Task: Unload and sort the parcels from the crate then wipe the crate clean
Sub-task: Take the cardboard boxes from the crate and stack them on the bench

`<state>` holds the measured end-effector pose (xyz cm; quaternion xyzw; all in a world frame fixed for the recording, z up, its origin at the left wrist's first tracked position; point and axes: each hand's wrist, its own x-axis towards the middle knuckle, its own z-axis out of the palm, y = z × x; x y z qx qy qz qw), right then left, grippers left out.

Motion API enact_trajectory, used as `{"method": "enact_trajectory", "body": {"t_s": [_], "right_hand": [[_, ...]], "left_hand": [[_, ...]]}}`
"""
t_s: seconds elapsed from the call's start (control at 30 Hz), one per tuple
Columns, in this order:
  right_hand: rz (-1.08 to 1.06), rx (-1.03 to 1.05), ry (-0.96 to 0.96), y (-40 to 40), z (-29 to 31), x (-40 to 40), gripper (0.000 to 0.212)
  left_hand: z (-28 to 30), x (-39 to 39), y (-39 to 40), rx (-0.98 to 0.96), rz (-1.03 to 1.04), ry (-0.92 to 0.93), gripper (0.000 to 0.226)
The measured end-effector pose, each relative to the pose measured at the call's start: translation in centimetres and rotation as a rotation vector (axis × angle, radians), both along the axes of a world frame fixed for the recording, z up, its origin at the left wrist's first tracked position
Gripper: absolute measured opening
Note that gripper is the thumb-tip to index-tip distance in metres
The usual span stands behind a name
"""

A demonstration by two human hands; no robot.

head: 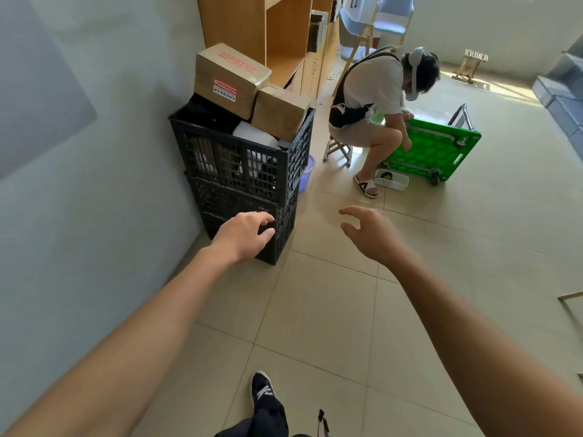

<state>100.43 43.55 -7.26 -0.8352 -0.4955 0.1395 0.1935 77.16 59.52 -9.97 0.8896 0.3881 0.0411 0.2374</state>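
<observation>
**Hands reach toward the loaded crate**

Upper-centre left, a black slatted crate sits stacked on another, heaped with two brown cardboard parcels and perhaps white packets. Left hand and right hand hover, each grip loose and empty.

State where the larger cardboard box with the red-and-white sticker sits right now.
In the head view, the larger cardboard box sits upper left of centre, atop the full black crate, leaning beside a smaller cardboard box, in front of the wooden shelving.

Both arms reach forward, left hand and right hand empty, fingers loosely curled.
</observation>
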Motion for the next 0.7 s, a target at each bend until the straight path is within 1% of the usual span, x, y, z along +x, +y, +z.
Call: {"method": "enact_trajectory", "body": {"t_s": [0.13,0.3,0.5,0.6,0.7], "right_hand": [[-0.016,0.016,0.002,4.6,0.8,3.5,0.036],[-0.019,-0.004,0.016,10.3,1.0,8.2,0.038],[0.04,-0.003,0.068,18.7,-0.1,15.5,0.04],[0.065,0.006,0.11,23.1,-0.1,19.4,0.04],[0.119,0.008,0.117,27.7,0.4,22.9,0.039]], "left_hand": [[0.7,3.9,5.0,-0.023,0.001,-0.047,0.038],[0.7,8.6,10.6,-0.056,0.056,-0.113,0.038],[0.1,15.4,17.4,-0.038,0.117,-0.1,0.041],[0.2,18.5,20.7,-0.039,0.182,-0.092,0.042],[0.3,20.6,23.8,-0.068,0.29,-0.126,0.044]]}}
